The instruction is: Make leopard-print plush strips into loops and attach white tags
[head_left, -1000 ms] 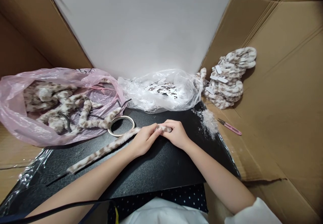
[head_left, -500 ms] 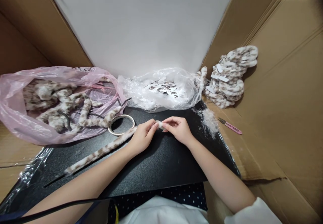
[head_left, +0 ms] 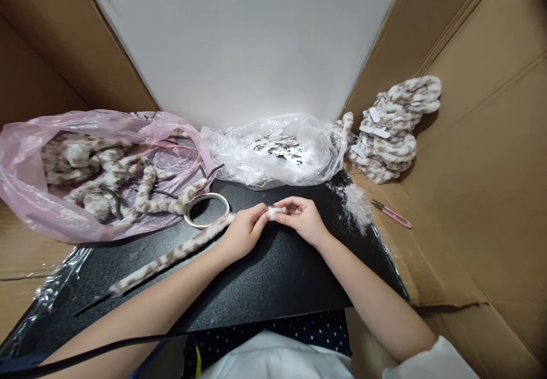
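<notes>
At far left, a pink plastic bag (head_left: 25, 211) lies with its mouth toward the operator, holding loose fur lengths (head_left: 113, 171) and several dark, thin cords or rods. In front of it, on the black work surface (head_left: 273, 288), lies the brown-spotted fur strip (head_left: 171, 257); a black rod (head_left: 92, 305) projects at its lower-left end (whether it runs through the strip cannot be told). A tape-roll ring (head_left: 208, 195) rests just behind the strip, beside the bag.

The long axis of the strip runs diagonally, from near left up to the fingers at centre. The left hand (head_left: 243, 232) is nearer to the main length: its fingers are folded over the strip, with the thumb pressing close to the end. The strip's white tip emerges past this thumb and points right, into the right hand (head_left: 305, 222). Here the thumb and index finger are nearly together, with the tip between them; the remaining fingers are loosely curled (grip pressure cannot be judged).

Behind the hands, a clear plastic bag (head_left: 231, 165) contains white paper pieces (head_left: 277, 144). To the right follow a heap of white fluff (head_left: 356, 205), pink-handled thread snips (head_left: 396, 217) and stacked fur loops (head_left: 387, 151) bearing white tags.
</notes>
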Motion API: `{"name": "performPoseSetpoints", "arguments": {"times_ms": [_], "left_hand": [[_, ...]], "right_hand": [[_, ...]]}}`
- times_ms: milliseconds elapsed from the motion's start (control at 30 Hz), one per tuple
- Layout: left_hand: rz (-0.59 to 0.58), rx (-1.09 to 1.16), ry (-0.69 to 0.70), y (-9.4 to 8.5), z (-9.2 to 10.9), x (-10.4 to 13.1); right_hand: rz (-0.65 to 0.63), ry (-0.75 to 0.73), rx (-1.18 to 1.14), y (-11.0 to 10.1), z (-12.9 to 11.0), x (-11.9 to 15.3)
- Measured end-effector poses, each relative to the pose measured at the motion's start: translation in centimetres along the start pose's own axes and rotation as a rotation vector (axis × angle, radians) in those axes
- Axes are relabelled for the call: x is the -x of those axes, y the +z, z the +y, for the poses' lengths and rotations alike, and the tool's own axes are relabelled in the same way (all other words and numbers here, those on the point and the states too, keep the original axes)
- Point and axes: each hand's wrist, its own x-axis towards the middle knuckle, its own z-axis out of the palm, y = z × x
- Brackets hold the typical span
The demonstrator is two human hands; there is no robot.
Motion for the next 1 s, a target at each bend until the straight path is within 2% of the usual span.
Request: {"name": "performPoseSetpoints", "arguments": {"times_ms": [200, 333, 500, 767, 867, 1000], "left_hand": [[-0.025, 0.03, 0.0, 0.1, 0.0, 0.1], [-0.06, 0.037, 0.0, 0.0, 0.0, 0.2], [-0.106, 0.17, 0.006, -0.1, 0.1, 0.2], [-0.045, 0.133, -0.056, 0.0, 0.2, 0.2], [0.009, 0.153, -0.073, 0.1, 0.2, 0.2], [0.021, 0.207, -0.058, 0.1, 0.1, 0.1]], "right_hand": [[0.037, -0.018, 0.012, 0.4, 0.5, 0.1], [0.06, -0.094, 0.032, 0.7, 1.1, 0.3], [0.026, -0.171, 0.098, 0.7, 1.4, 0.4], [0.051, -0.342, 0.479, 0.9, 0.7, 1.0], [0.045, -0.387, 0.498, 1.2, 0.6, 1.0], [0.021, -0.438, 0.515, 1.3, 0.4, 1.0]]}}
